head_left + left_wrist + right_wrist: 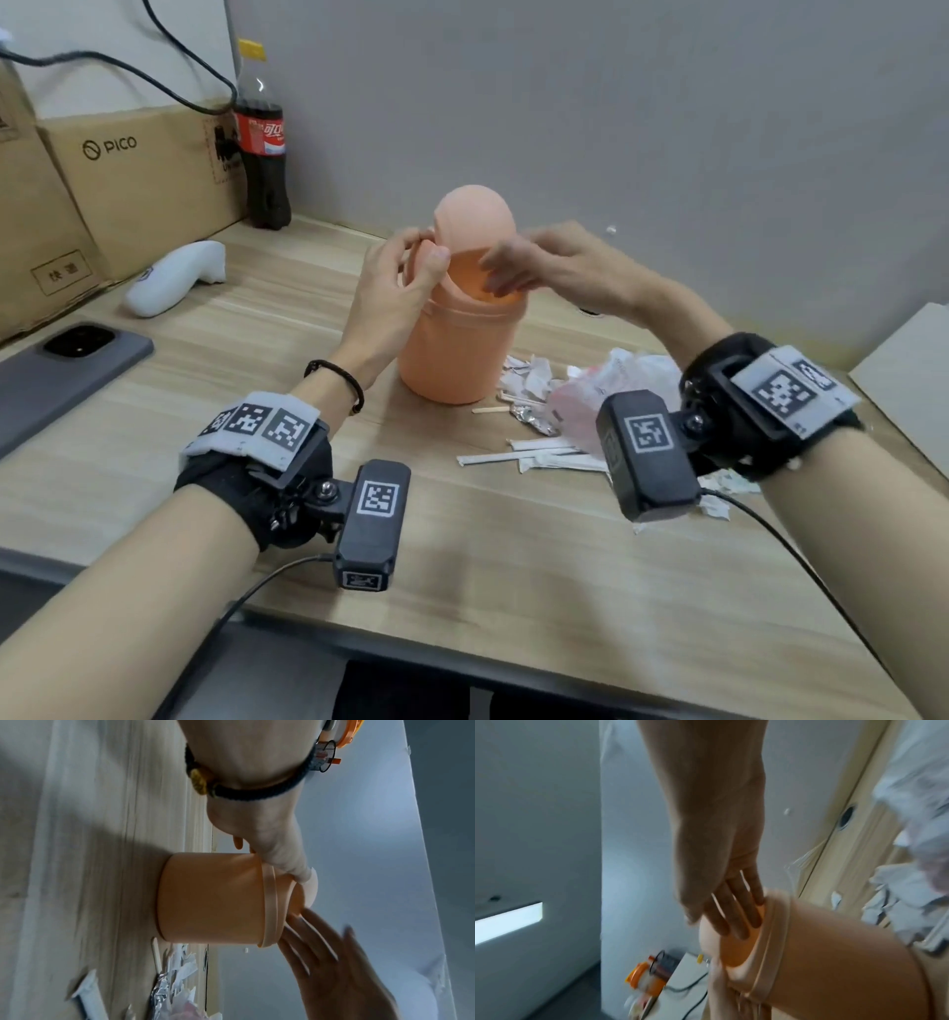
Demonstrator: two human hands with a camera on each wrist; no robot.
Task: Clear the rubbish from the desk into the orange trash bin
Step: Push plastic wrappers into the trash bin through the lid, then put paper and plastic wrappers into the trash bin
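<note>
One round orange plastic trash bin [454, 349] stands on one wooden desk [513, 565]. The left hand [395, 288] pinches its domed swing lid [475, 216]; the right hand [554, 267] reaches straight-fingered, holding nothing, into the opening.

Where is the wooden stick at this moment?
In the head view, the wooden stick lies flat on the desk, just right of the base of the orange bin, beside the crumpled foil.

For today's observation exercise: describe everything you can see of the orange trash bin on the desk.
The orange trash bin is a small round tub of matte, plastic-looking material, standing upright on the wooden desk beside a pile of rubbish. A ridged collar rings its top, and its domed swing lid is tipped open. The left hand holds the lid with its thumb; the right hand's straight fingers reach over the opening.
</note>
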